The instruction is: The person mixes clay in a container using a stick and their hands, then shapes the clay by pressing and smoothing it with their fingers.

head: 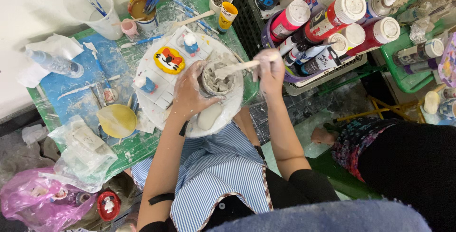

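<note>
I am looking down at a small cup (216, 77) filled with thick grey paste; it is sitting on the round white plate (166, 94) near the table's near edge. My left hand (189, 93) is wrapping around the cup's left side, fingers curled and gripping it. My right hand (270, 70) is closing around a wooden stick (237, 66), pinching its far end while the other end is dipping into the paste. Both forearms are reaching forward from the striped apron (213, 170), the left one straight, the right one bending in from the side.

On the same plate a tiger-face figure (169, 59) and two small blue-and-white figures (190, 43) are lying, and a pale oval lump (209, 116) is resting just below the cup. Behind the plate, a clear tub (95, 11) is holding thin blue-and-white sticks, and a jar of yellowish water (140, 8) is holding blue brushes. To the right, a basket (327, 68) is carrying paint bottles with white caps, lying on their sides. A yellow saucer (117, 120) is sitting on the green table (137, 149) at left, near crumpled plastic bags.
</note>
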